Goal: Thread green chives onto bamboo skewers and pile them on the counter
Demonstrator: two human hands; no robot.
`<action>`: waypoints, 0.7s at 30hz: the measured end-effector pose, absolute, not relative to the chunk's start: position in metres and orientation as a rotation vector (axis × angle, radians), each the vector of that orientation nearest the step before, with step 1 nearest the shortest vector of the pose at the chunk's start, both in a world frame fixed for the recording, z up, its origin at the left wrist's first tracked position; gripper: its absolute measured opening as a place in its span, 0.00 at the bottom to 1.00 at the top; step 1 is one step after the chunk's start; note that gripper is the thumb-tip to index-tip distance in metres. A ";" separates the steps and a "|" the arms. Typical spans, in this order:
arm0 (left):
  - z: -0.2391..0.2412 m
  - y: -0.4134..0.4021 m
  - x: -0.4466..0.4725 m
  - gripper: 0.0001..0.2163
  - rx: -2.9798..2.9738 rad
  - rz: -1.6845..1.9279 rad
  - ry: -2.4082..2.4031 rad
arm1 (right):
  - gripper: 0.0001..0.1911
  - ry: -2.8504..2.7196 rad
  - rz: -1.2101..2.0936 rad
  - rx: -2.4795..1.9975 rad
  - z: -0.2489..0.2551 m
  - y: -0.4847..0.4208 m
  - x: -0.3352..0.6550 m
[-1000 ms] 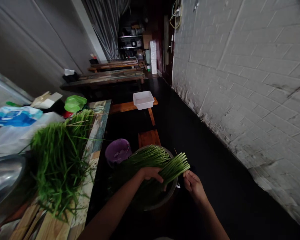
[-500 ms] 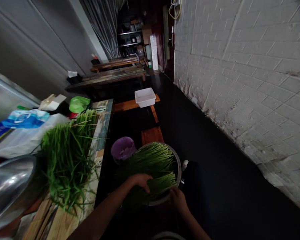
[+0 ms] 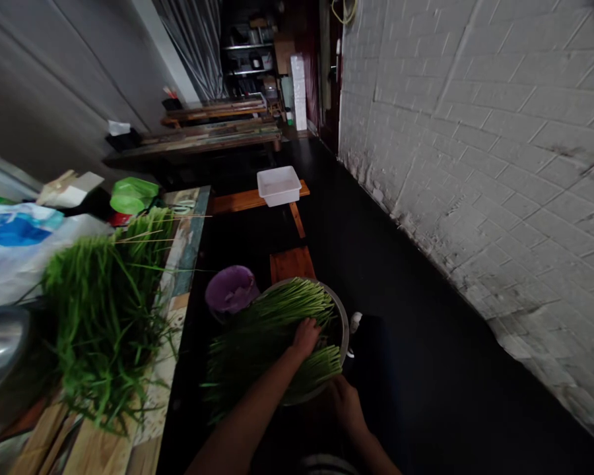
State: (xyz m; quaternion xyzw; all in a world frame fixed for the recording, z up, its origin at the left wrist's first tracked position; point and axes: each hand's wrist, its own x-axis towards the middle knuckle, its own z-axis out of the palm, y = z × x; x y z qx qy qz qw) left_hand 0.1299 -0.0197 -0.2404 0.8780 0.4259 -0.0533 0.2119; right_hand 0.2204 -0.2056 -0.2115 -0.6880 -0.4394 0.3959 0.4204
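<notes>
A wide metal basin (image 3: 345,330) in front of me holds bundles of long green chives (image 3: 297,300), their pale cut ends pointing right. My left hand (image 3: 307,338) lies on top of the chives, between the larger bundle and a smaller bunch (image 3: 321,366) nearer me. Its fingers are stretched out over the stalks. At the near right rim of the basin, my right hand (image 3: 345,401) is curled just below the stem ends of the smaller bunch. Shadow hides its fingertips and anything in them.
More chives (image 3: 109,310) are heaped on the table (image 3: 151,402) at left, beside a metal bowl (image 3: 0,356) and a green plastic bag (image 3: 133,194). A purple bucket (image 3: 231,290) stands behind the basin. A white tub (image 3: 279,186) sits on a wooden bench (image 3: 240,200). A brick wall (image 3: 475,165) runs along the right.
My left hand has moved up and right, from the near bunch's leaves to between the two bundles. My right hand stays near the rim. The view has shifted slightly right.
</notes>
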 end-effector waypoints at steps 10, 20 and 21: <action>-0.227 -0.013 0.109 0.12 1.323 0.232 1.229 | 0.16 -1.105 0.992 -1.628 -0.205 -0.200 0.226; -0.191 -0.014 0.103 0.24 0.932 0.426 1.008 | 0.19 -1.164 0.993 -1.617 -0.181 -0.196 0.229; -0.190 -0.014 0.104 0.23 0.919 0.432 0.999 | 0.18 -1.170 0.986 -1.613 -0.180 -0.197 0.229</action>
